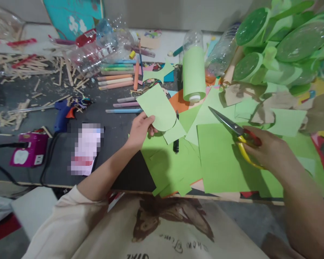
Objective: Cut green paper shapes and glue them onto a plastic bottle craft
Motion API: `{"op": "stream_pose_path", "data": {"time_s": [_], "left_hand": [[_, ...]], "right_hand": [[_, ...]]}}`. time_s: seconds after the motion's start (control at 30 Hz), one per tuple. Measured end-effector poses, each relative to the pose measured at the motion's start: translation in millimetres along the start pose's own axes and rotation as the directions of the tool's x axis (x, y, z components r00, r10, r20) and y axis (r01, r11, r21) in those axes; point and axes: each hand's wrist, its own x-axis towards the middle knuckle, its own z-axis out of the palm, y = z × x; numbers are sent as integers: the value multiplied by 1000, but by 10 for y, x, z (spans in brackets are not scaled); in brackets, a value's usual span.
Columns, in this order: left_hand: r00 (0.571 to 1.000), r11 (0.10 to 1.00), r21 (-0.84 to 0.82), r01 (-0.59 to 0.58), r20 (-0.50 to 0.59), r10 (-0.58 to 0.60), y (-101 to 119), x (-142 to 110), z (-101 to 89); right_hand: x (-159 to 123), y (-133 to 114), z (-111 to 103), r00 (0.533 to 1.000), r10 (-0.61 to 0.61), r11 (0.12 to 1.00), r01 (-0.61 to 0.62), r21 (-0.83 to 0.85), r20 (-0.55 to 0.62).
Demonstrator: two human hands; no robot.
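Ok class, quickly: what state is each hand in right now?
Left hand: closed, holding a light-green paper piece with one rounded end.
Right hand: closed, holding scissors by the handles.

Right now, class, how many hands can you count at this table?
2: the left hand, left of centre, holding a round-ended green paper piece, and the right hand, farther right, gripping the scissors. No hidden ones are apparent.

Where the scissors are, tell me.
In the head view, the scissors are right of center, held in the right hand over the large green sheet, tips toward the paper-wrapped bottle.
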Motion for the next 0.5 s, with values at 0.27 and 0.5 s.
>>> {"op": "stream_pose_path", "data": {"time_s": [0.27, 0.5], "left_hand": [[945, 968, 239, 75, 294, -146, 149, -14, 5], [994, 991, 137, -7, 106, -8, 177, 128, -22]], "right_hand": [[-34, -507, -119, 965, -5, 933, 99, 346, -264], [228, -1412, 403, 944, -328, 830, 307, 465, -38]]}}
